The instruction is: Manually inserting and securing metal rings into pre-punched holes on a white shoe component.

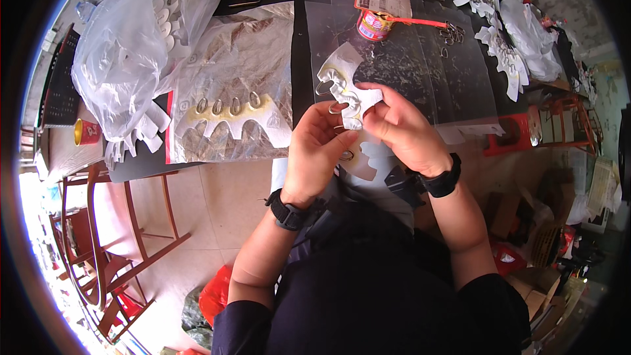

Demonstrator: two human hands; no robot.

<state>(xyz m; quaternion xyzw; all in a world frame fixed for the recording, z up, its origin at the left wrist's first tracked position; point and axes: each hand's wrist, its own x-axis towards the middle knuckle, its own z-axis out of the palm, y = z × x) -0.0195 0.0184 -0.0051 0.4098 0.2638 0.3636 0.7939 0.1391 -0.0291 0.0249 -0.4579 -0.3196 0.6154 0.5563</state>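
1. The white scalloped card (347,85) with clear loops clipped on it sits just past the near table edge, pinched from both sides.
2. Its long axis runs far-left to near-right; the free end sticks out far-left of the fingertips.
3. Left hand (315,148) grips the near edge with fingers narrow around a small metal ring (346,155). Right hand (402,128) pinches the card's right end, so both are on it.
4. Clear plastic sheet (407,59) lies under it, a red can (373,25) farther off, a big plastic bag (141,39) far left.
5. The fingertip contact is hard to make out, and the card's near part is hidden.
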